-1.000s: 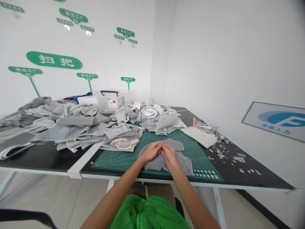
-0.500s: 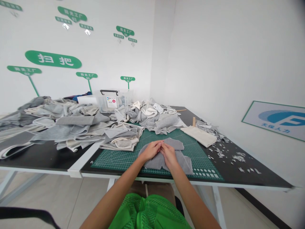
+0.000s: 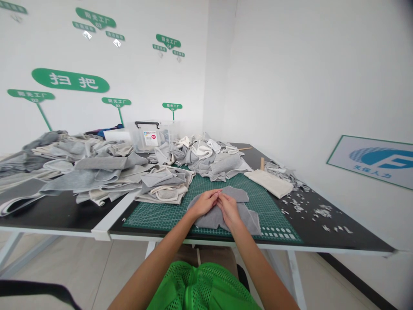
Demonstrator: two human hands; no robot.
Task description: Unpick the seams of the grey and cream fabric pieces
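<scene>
On the green cutting mat (image 3: 155, 217) lies a grey cloth (image 3: 247, 217) with an uneven outline and a notch on its right side. My left hand (image 3: 208, 202) and my right hand (image 3: 227, 206) meet over its far part, thumbs and fingertips pressed together. The fingers of both are closed; anything pinched between them is hidden. Just left of my hands sits a small stack of grey and cream cloths (image 3: 166, 185). To the right, a folded cream cloth (image 3: 271, 184) rests partly on the mat.
Large heaps of grey cloth (image 3: 103, 172) and mixed cloth pieces (image 3: 213, 159) spread across the back and left. A clear plastic box (image 3: 150, 140) with a dark handle stands behind them. Small scraps (image 3: 322, 212) litter the black tabletop (image 3: 351, 241) at right, beside the wall.
The camera view has shifted very slightly. My hands and the grey cloth keep the same position.
</scene>
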